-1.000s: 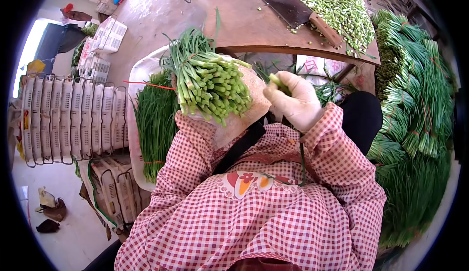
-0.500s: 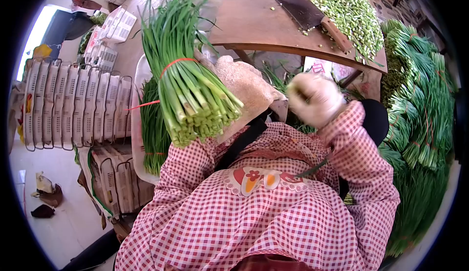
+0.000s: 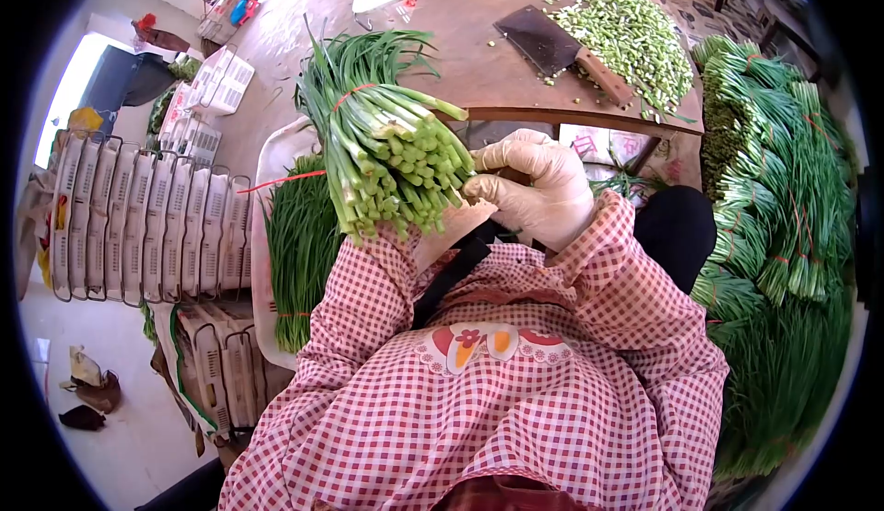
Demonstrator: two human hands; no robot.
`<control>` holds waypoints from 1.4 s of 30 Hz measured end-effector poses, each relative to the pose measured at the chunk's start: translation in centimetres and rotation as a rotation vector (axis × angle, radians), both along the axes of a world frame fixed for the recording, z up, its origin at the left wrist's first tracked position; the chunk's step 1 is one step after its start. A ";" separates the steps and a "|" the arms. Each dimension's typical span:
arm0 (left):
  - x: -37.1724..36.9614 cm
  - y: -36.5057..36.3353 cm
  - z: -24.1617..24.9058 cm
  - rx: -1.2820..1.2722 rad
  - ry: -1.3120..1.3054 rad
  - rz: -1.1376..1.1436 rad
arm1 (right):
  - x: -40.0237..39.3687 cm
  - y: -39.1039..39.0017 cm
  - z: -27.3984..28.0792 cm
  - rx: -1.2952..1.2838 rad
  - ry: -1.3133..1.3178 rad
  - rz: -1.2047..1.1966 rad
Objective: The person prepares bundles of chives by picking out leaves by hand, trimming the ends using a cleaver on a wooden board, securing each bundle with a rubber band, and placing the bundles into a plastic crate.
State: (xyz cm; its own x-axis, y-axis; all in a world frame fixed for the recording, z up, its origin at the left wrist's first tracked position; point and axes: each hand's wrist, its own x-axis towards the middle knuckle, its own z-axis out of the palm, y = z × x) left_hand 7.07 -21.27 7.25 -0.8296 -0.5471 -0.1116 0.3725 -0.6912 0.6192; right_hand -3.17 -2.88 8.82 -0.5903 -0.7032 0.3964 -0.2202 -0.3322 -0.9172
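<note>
A thick bunch of garlic chives (image 3: 396, 156), tied with a red band, is held up at chest height, its cut ends facing me. My left hand (image 3: 444, 238) supports it from behind; only a pale piece of glove shows and its fingers are hidden. My right hand (image 3: 543, 189), in a whitish glove, is at the right edge of the cut ends. Its fingers are bent and closed in a pinch; what lies between the fingertips cannot be made out. One stalk (image 3: 440, 104) juts out rightward above the others.
Ahead is a wooden table (image 3: 451, 60) with a cleaver (image 3: 543, 40) and a heap of chopped green pieces (image 3: 635, 46). Tied chive bunches (image 3: 783, 198) are stacked at right. More chives (image 3: 299, 244) lie in a white tub (image 3: 267, 175) at left, beside stacked pale crates (image 3: 138, 212).
My right hand has come leftward to the bunch's cut ends, its fingers now in a pinch. The bunch has tipped and shifted right, its cut ends turned more toward me.
</note>
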 end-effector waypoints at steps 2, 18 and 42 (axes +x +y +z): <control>-0.2 0.2 -0.4 0.006 -0.010 0.004 | -0.6 0.8 -0.2 0.093 0.087 0.004; -1.5 -0.7 -1.6 0.028 -0.018 -0.002 | 1.0 3.6 -1.5 0.339 -0.066 -0.104; 7.6 -11.6 2.0 -0.442 -0.212 -0.740 | 2.8 -2.0 -6.4 0.485 -0.710 0.849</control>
